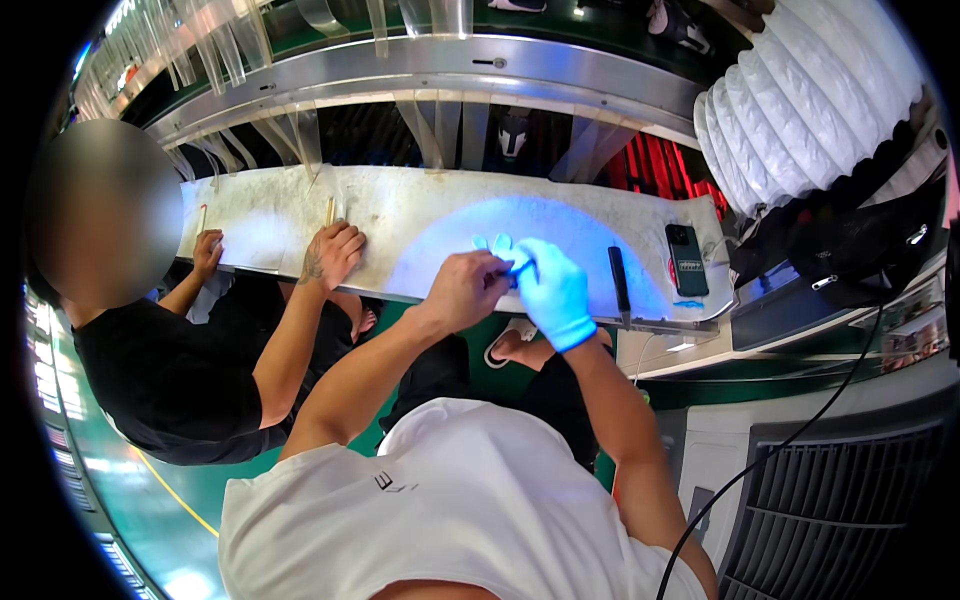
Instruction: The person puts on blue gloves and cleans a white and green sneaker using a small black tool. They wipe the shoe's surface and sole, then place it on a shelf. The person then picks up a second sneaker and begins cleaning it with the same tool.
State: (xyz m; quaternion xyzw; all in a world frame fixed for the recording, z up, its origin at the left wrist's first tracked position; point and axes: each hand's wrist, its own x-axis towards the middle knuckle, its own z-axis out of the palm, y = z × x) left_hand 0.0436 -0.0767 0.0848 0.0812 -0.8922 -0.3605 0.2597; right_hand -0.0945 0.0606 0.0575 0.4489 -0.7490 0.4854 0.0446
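Observation:
My left hand [465, 290] is bare, its fingers pinched together over the front edge of the bench. Against it is my right hand [552, 293], in a thin glove that glows pale blue under the light, its fingers also closed. A small dark bit shows where the fingertips meet, too small to name. Just beyond them, two rounded pale-blue tips [502, 243] stick out over the bench top; whether they belong to a glove or to separate pieces I cannot tell. To the right of my gloved hand, a black pen-like tool [620, 285] lies on the bench.
A pale, stained bench top [390, 215] runs under a metal rail [440, 65] with clear hanging strips. At right lie a dark phone [687, 260], a black bag [840, 250] and a white ribbed duct [800, 110]. A co-worker [180, 370] sits at left, hands on the bench.

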